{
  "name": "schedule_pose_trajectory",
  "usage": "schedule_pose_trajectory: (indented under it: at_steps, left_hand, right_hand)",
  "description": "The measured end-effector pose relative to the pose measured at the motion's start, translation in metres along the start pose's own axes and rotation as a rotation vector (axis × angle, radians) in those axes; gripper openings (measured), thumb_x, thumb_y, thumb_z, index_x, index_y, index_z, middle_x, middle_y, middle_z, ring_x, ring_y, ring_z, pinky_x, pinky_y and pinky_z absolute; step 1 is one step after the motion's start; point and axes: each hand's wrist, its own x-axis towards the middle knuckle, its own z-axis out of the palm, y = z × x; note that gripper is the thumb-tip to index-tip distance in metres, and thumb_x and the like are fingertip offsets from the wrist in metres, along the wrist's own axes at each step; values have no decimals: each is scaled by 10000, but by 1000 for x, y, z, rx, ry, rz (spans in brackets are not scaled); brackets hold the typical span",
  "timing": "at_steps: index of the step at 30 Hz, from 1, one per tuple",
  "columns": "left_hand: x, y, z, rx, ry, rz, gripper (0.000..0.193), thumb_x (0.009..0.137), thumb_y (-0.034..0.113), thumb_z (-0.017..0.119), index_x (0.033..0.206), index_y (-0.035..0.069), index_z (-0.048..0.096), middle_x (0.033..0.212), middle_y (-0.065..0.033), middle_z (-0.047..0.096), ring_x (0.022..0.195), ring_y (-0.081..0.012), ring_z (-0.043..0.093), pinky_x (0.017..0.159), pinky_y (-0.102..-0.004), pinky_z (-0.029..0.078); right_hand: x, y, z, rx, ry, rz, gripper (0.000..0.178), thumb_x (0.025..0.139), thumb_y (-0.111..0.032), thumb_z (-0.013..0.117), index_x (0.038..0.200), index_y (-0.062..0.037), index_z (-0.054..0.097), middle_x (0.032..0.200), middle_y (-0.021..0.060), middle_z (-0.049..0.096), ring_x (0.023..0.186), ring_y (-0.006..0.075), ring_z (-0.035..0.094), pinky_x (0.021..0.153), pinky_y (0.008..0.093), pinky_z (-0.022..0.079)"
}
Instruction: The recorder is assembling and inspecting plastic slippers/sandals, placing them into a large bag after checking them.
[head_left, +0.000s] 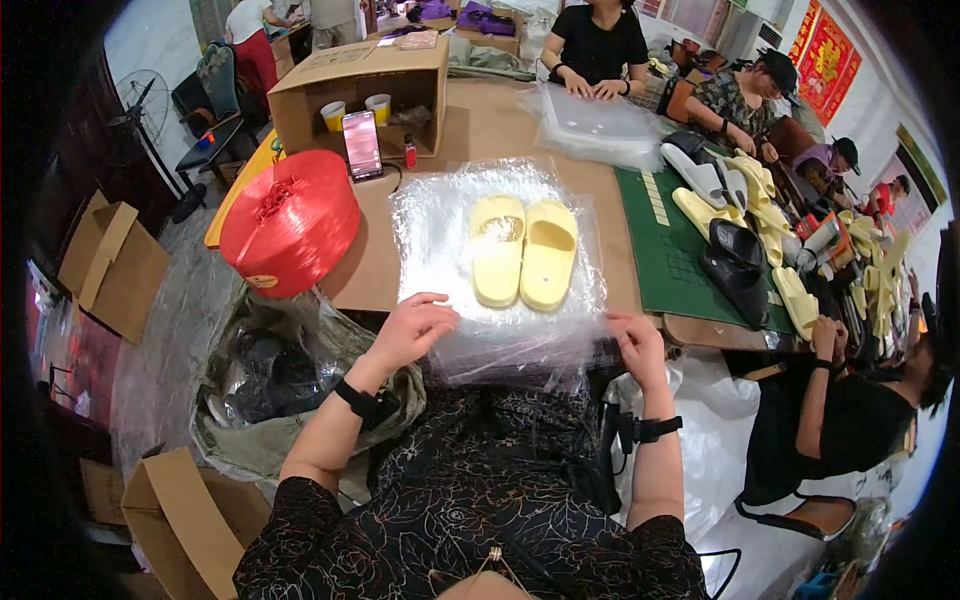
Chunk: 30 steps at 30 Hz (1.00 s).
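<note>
1. Smooth, pale-yellow, open-toed slippers [546,272] lie paired atop glossy, wrinkled clear-plastic sheets [428,225].
2. My left hand [412,328], loosely open, empty, is at the sheets' left edge.
3. My right hand [640,348] curls at their right; I can't tell its hold.

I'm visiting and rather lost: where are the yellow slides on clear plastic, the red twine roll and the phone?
Yellow slides [498,266]: head view, the left one's footbed.
Red twine roll [292,222]: head view, its wound strands.
Phone [362,144]: head view, its screen.

The yellow slippers [508,270] had a smooth, matt surface; the plastic film [432,232] was glossy and wrinkled; the box [350,66] was matt cardboard.
</note>
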Motion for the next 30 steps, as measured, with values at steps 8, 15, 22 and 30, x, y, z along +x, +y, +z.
schedule_pose_trajectory:
  at_steps: [8,15,22,30]
  left_hand:
    - [34,-9,14,-340,175,-556,297,924,250,569,795,10,687,689,-108,677,649,-185,673,593,-313,471]
    - [48,-11,29,-15,194,-728,325,869,337,614,754,42,689,597,-58,663,561,-190,655,574,-332,496]
    - [47,-9,26,5,189,-740,322,861,326,630,740,33,690,589,-57,660,570,-188,651,570,-329,496]
    - [46,-14,38,68,341,-619,365,827,263,708,1068,1,627,729,-109,659,658,-184,644,613,-328,497]
  right_hand:
    - [25,4,26,-24,80,409,286,854,-288,643,844,-6,689,798,186,665,733,338,650,677,404,502]
    - [31,-11,50,-490,151,416,288,818,-239,657,1009,-24,662,939,177,646,864,366,611,753,449,504]
    - [45,-80,50,-399,370,-204,352,796,-87,669,1143,-79,606,1061,125,585,997,328,541,884,432,443]
    - [47,-45,88,-231,1,-61,269,849,-185,656,1094,-73,658,1071,112,586,988,322,540,870,424,462]
